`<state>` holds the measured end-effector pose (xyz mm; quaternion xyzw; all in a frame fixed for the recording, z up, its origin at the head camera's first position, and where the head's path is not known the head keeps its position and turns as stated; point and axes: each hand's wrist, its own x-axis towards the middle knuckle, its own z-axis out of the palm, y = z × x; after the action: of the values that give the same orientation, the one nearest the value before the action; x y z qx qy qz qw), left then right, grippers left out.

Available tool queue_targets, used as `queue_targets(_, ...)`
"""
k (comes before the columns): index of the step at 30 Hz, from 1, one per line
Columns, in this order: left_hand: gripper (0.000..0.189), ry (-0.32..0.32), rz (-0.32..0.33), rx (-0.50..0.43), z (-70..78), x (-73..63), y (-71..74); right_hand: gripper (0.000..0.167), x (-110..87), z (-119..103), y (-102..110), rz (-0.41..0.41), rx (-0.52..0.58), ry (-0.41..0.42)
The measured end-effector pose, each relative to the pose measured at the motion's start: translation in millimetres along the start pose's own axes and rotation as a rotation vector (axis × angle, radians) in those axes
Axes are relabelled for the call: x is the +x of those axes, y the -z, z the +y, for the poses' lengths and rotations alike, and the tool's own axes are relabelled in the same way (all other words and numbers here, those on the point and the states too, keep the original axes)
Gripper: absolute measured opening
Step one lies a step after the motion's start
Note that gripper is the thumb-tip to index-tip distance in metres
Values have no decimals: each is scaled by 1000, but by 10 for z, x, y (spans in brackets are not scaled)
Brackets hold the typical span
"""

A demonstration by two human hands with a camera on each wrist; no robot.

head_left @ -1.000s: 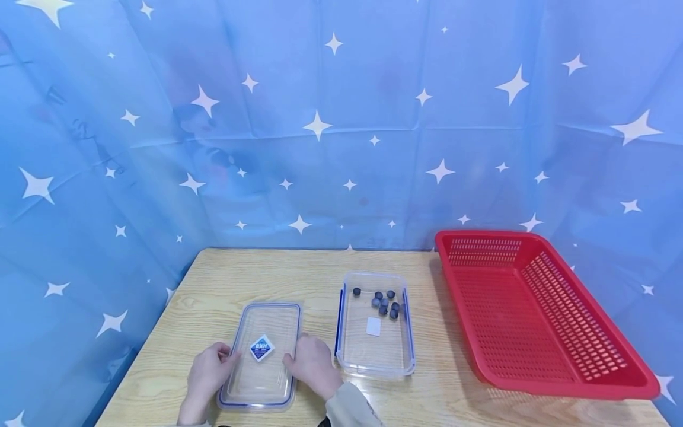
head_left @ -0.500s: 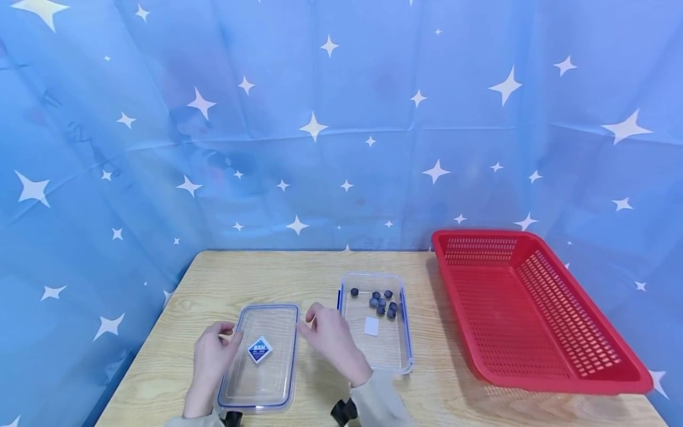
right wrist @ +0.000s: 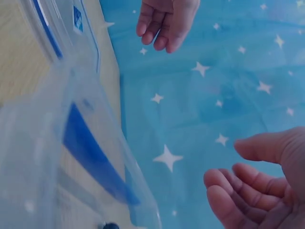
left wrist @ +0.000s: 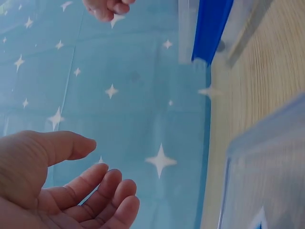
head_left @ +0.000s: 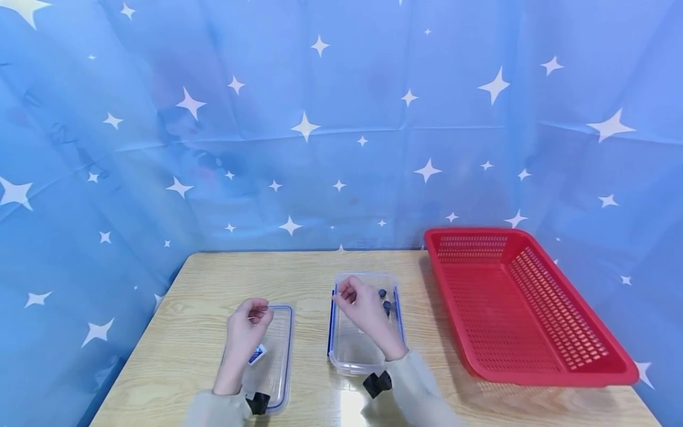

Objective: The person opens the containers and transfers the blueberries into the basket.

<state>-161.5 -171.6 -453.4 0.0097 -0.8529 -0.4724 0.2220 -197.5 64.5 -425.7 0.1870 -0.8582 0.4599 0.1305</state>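
Observation:
My left hand hovers over a clear rectangular lid with a blue rim line and a diamond label. Above a clear box with blue side clips hangs my right hand. Dark round berries, which look like blueberries, lie in the box, several of them hidden behind that hand. Both wrist views show a gap between thumb and loosely bent fingers, with nothing held, on the left hand and the right hand alike.
A large red basket with perforated sides stands on the right of the wooden table. Behind the table hangs a blue curtain with white stars. A black band sits at the right wrist.
Both hands have let go of the lid, risen and moved forward and right. The right hand has come over the berry box. The view has shifted slightly; lid and box stay put.

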Motion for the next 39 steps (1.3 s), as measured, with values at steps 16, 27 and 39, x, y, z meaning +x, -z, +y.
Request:
queue_targets(16, 21, -28, -216, -192, 214, 3, -614, 14, 89, 374, 127, -42, 148, -149)
queue_targets(27, 25, 12, -310, -244, 277, -10, -894, 16, 156, 528, 175, 3, 232, -312)
queue_targets(39, 35, 26, -356, -210, 261, -78, -1058, 17, 173, 685, 182, -21, 176, -480)
